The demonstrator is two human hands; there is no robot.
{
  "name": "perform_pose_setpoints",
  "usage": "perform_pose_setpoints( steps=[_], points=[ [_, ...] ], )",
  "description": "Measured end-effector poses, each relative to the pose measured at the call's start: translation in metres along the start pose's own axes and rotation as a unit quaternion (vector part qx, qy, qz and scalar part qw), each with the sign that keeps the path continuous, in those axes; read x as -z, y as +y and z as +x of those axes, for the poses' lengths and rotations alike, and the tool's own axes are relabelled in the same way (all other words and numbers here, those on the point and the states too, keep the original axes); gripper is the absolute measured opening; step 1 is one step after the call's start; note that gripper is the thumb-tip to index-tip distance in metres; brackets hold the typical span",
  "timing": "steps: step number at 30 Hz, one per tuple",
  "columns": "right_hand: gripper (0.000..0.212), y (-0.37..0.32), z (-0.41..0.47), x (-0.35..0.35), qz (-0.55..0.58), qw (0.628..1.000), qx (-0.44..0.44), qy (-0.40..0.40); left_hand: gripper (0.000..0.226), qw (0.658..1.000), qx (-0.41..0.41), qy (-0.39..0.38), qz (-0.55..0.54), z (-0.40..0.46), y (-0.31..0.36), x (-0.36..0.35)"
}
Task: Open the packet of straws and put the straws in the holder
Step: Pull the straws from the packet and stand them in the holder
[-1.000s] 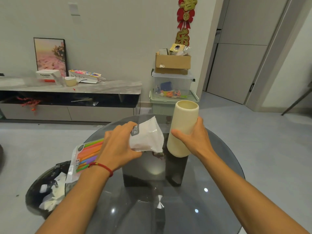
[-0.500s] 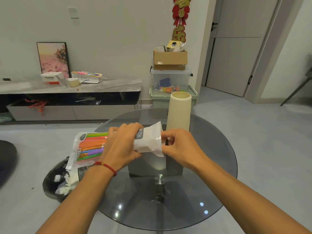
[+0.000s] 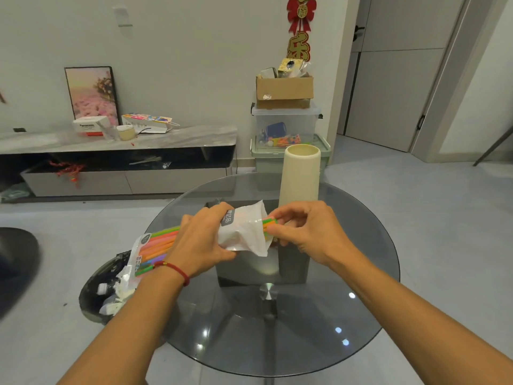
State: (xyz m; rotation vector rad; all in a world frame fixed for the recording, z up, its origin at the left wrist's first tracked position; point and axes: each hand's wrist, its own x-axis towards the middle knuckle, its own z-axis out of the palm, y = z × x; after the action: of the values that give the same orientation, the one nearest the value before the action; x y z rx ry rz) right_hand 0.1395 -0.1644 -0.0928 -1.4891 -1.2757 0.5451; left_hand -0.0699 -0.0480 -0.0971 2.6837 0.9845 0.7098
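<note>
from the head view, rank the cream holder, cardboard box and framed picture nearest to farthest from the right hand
1. Cream holder, standing on the glass table just behind the right hand.
2. Cardboard box, atop the stacked bins beyond the table.
3. Framed picture, far left against the wall.

— What is recorded as the supporting surface?
— A round table [image 3: 361,287] with a smoked-glass top; its dark pedestal is seen through the glass, and small ceiling-light reflections are noted on it.
— What is found standing directly on it?
— One cream cylindrical holder [image 3: 300,176], upright with its mouth open, placed toward the far edge. Nothing else is observed resting on the glass.
</note>
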Motion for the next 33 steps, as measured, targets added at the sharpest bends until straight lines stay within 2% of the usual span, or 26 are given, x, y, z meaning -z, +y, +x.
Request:
perform_pose_setpoints(
  steps=[6,10,16,18,20,22,24,28,31,33],
  points=[
    [0.035,0.002,-0.005,0.007,0.026,0.999,-0.014,-0.032,0.054,1.000,0.005,-0.009,-0.010,0.001,0.005,-0.004],
    [0.014,0.003,-0.005,0.002,0.037,0.999,0.006,-0.016,0.055,1.000,0.007,-0.009,-0.011,0.002,0.008,-0.005],
    [0.011,0.005,-0.005,0.033,0.100,0.994,0.003,0.032,0.053,0.999,0.031,-0.009,-0.009,0.001,0.008,-0.002],
    [0.023,0.006,-0.007,0.031,0.169,0.984,-0.021,0.047,0.052,0.999,0.034,-0.010,-0.008,0.001,0.011,-0.002],
    [0.056,0.005,-0.010,0.016,0.281,0.956,-0.075,0.038,0.051,0.999,0.034,-0.007,-0.001,0.002,0.015,-0.002],
    [0.073,0.003,-0.009,-0.004,0.313,0.941,-0.125,0.038,0.049,1.000,0.031,0.002,0.000,0.004,0.021,-0.002],
    [0.061,0.000,-0.005,-0.022,0.295,0.940,-0.154,0.075,0.049,1.000,0.024,0.007,-0.005,0.005,0.028,-0.003],
    [0.014,-0.004,0.008,-0.026,0.238,0.933,-0.162,0.216,0.049,1.000,0.025,0.018,-0.002,0.003,0.031,-0.005],
    [0.017,-0.004,0.009,-0.010,0.284,0.908,-0.157,0.267,0.049,0.999,0.035,0.008,0.008,0.003,0.026,-0.004],
    [0.021,-0.003,0.006,-0.006,0.304,0.915,-0.138,0.226,0.049,0.999,0.036,0.007,0.008,0.002,0.024,-0.004]
  ],
)
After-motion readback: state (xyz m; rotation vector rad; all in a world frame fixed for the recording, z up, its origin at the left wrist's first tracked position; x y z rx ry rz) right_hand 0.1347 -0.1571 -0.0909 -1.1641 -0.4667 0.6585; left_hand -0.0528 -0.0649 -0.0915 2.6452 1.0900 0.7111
